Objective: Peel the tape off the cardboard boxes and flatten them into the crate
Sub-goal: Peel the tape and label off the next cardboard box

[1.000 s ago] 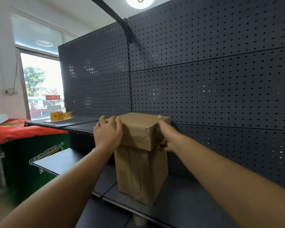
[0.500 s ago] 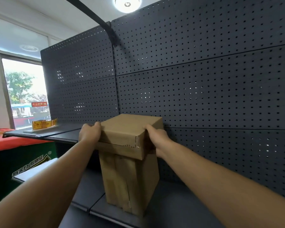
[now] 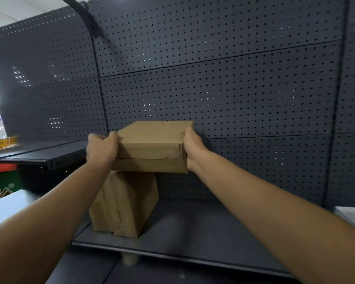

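Both hands on the top box [image 3: 152,146]: left hand [image 3: 100,149] curled round its left edge, thumb on top near the corner, fingers wrapped round the side; right hand [image 3: 193,150] clamps the right end, fingers mostly hidden behind the cardboard so can't tell how they lie. Top box sits over the lower box [image 3: 124,203], which stands upright on the dark shelf [image 3: 193,232] against the pegboard [image 3: 213,89]; can't tell if the two are touching or just apart. Risks: lower box looks tall and narrow, and sits near the shelf's front lip, so any drag from the top one could tip it off the edge. Right-end flap looks ragged, partly torn, so squeezing there might crush or rip it and the grip could slip. Tape not clearly visible from here. No crate in view, so the carry path is unknown
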